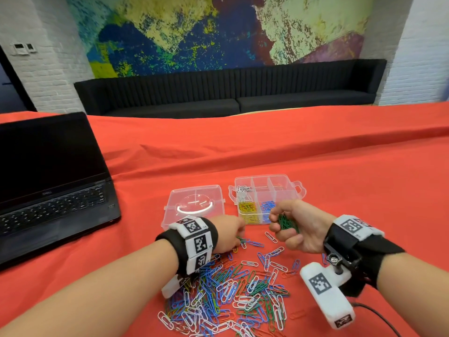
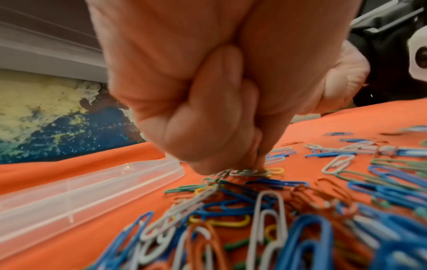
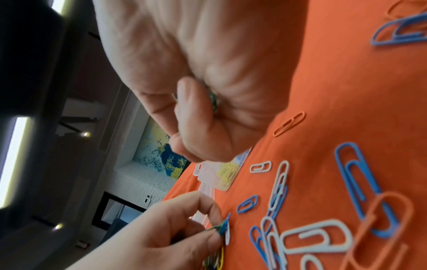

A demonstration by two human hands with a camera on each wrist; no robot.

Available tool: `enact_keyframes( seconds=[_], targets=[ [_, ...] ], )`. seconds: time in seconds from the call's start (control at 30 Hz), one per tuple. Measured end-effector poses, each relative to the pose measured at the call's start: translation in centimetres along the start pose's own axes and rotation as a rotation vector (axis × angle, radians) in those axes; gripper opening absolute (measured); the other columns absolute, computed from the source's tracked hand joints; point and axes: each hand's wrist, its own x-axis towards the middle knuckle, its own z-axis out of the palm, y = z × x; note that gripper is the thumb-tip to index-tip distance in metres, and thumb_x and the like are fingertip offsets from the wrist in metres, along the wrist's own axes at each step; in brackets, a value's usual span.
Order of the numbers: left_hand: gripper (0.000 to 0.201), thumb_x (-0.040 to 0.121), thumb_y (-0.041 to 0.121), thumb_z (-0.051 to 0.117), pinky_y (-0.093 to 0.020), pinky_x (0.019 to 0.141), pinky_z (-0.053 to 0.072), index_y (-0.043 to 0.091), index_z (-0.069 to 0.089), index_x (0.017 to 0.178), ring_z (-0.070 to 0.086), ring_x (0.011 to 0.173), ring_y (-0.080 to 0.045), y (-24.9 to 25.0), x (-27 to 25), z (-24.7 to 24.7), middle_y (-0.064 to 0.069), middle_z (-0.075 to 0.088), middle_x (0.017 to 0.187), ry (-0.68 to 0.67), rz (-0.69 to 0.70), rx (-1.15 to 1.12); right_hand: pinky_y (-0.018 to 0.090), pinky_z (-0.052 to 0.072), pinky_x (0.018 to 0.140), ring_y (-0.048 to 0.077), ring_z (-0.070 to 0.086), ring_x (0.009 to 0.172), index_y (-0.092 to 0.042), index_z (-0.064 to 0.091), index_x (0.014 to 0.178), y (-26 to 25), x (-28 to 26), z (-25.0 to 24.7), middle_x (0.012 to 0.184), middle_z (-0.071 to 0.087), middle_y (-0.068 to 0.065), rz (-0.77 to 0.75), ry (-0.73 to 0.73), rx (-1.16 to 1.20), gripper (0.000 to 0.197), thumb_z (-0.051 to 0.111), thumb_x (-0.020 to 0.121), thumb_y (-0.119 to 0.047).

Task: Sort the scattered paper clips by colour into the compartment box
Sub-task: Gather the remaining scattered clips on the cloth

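Holding a bunch of green clips [image 1: 288, 223], your right hand [image 1: 295, 227] is curled round them just in front of the compartment box [image 1: 267, 198] — yellow and blue already sorted there. Your left hand [image 1: 227, 233] pinches a clip at the far edge of the mixed pile [image 1: 233, 290] — its colour unclear.

Just ahead of the right hand [image 1: 295, 227] stands the compartment box [image 1: 286, 184], its walls blocking a low pass; over its rim the way is open. Ahead of the left hand [image 1: 227, 233] lies the clear lid [image 1: 193, 205]. The paper clip heap [image 1: 233, 297] covers the counter [image 1: 340, 166] between both forearms. A laptop [image 1: 52, 186] walls off the far left; right of the right hand, bare cloth.
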Motion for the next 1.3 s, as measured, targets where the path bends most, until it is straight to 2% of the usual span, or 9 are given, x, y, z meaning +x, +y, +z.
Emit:
enact_keyframes(
  seconds=[0.17,0.3,0.67,0.77,0.83,0.9,0.97,1.07,1.3],
  targets=[
    [0.017,0.095,0.019,0.053,-0.019,0.069,0.038,0.009,0.062,0.105,0.051,0.077,-0.012,-0.9,0.1,-0.6,-0.005,0.063,0.099,-0.012,0.017,-0.105,0.009,0.013,0.031,0.006,0.020,0.036,-0.013,0.046,0.071,-0.1,0.1,-0.3,0.056,0.038,-0.001,-0.029,0.117,-0.126,0.017,0.043,0.088,-0.015],
    [0.011,0.095,0.016,0.052,-0.013,0.038,0.033,0.018,0.055,0.085,0.042,0.035,0.002,-2.0,-0.3,-1.1,0.007,0.047,0.059,-0.017,-0.040,-0.388,0.008,0.012,0.034,0.006,0.016,0.038,-0.012,0.054,0.080,-0.2,0.3,-0.5,0.053,0.030,-0.003,-0.102,0.205,-0.329,0.017,0.044,0.093,-0.014],
    [0.021,0.100,0.013,0.045,-0.004,0.037,0.018,0.019,0.045,0.080,0.021,0.032,-0.004,-3.1,-0.6,-1.6,0.002,0.033,0.052,-0.149,-0.158,-1.036,0.009,0.021,0.038,0.008,0.021,0.032,-0.013,0.060,0.100,-0.7,0.2,-0.7,0.054,0.031,0.000,-0.302,0.319,-0.571,0.029,0.033,0.095,-0.004],
    [0.018,0.099,0.014,0.046,-0.005,0.036,0.018,0.018,0.046,0.081,0.021,0.032,-0.004,-3.1,-0.4,-1.9,0.002,0.035,0.050,-0.124,-0.155,-1.072,0.017,0.033,0.038,0.015,0.041,0.036,-0.019,0.064,0.107,-0.7,0.4,-1.4,0.058,0.046,0.003,-0.336,0.398,-0.828,0.034,0.035,0.093,-0.005],
    [0.020,0.099,0.014,0.047,-0.005,0.037,0.018,0.018,0.046,0.079,0.020,0.032,-0.005,-3.0,-0.1,-2.2,0.002,0.034,0.051,-0.105,-0.158,-1.098,0.020,0.050,0.064,0.015,0.067,0.074,-0.019,0.065,0.116,-0.7,0.6,-1.9,0.092,0.069,0.008,-0.360,0.448,-1.032,0.038,0.039,0.092,-0.005],
    [0.023,0.099,0.014,0.046,-0.004,0.037,0.018,0.019,0.044,0.077,0.020,0.032,-0.004,-2.8,0.4,-2.8,0.001,0.033,0.052,-0.087,-0.159,-1.144,0.022,0.049,0.079,0.016,0.065,0.092,-0.020,0.065,0.120,-0.8,0.6,-2.4,0.114,0.067,0.006,-0.353,0.442,-1.113,0.042,0.040,0.090,-0.004],
    [0.024,0.100,0.014,0.046,-0.004,0.036,0.016,0.019,0.042,0.077,0.018,0.032,-0.004,-2.5,1.0,-3.6,0.001,0.032,0.051,-0.060,-0.159,-1.197,0.019,0.042,0.058,0.011,0.054,0.060,-0.021,0.068,0.115,-1.1,0.4,-2.7,0.079,0.065,0.003,-0.336,0.374,-1.140,0.043,0.039,0.088,-0.002],
    [0.024,0.100,0.014,0.045,-0.003,0.035,0.016,0.019,0.041,0.076,0.017,0.032,-0.003,-1.7,2.5,-4.9,0.000,0.030,0.053,-0.013,-0.146,-1.248,0.018,0.031,0.038,0.011,0.034,0.040,-0.019,0.070,0.102,-1.8,-0.3,-3.2,0.052,0.044,-0.001,-0.336,0.304,-1.099,0.038,0.039,0.089,-0.002],
    [0.023,0.099,0.016,0.047,-0.004,0.036,0.018,0.016,0.044,0.076,0.019,0.030,-0.004,2.4,7.9,-7.6,-0.001,0.030,0.056,0.006,-0.148,-1.126,0.008,0.011,0.036,0.005,0.015,0.036,-0.012,0.054,0.089,-4.7,-0.9,-6.5,0.050,0.025,-0.004,-0.280,0.305,-0.102,0.011,0.043,0.093,-0.011]
  ],
)
